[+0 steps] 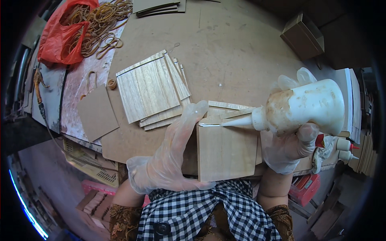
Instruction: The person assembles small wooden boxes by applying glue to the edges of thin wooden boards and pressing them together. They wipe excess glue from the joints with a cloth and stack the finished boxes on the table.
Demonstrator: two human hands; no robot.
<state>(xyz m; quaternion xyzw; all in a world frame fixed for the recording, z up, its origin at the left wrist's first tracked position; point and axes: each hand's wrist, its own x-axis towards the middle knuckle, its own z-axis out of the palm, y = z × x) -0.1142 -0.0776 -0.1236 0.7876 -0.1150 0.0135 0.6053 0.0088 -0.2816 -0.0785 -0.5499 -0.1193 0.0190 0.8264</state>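
My right hand (289, 146), in a clear glove, grips a white squeeze glue bottle (317, 104) with brown stains. It is tipped sideways, and its pointed nozzle meets the far edge of a pale wooden panel (227, 154). A short line of white glue (210, 125) lies along that edge by the panel's far left corner. My gloved left hand (173, 156) spans the panel's left side, fingers at the far corner and thumb by the near one, holding it. More wooden pieces (229, 105) lie partly hidden behind and under the panel.
Grooved wooden panels (148, 86) are stacked to the left, beside a brown board (97, 112). A red plastic bag (60, 42) with rubber bands (102, 24) lies far left. An open wooden box (303, 36) stands far right. Smaller bottles (344, 144) and a crumpled cloth (323, 154) sit right.
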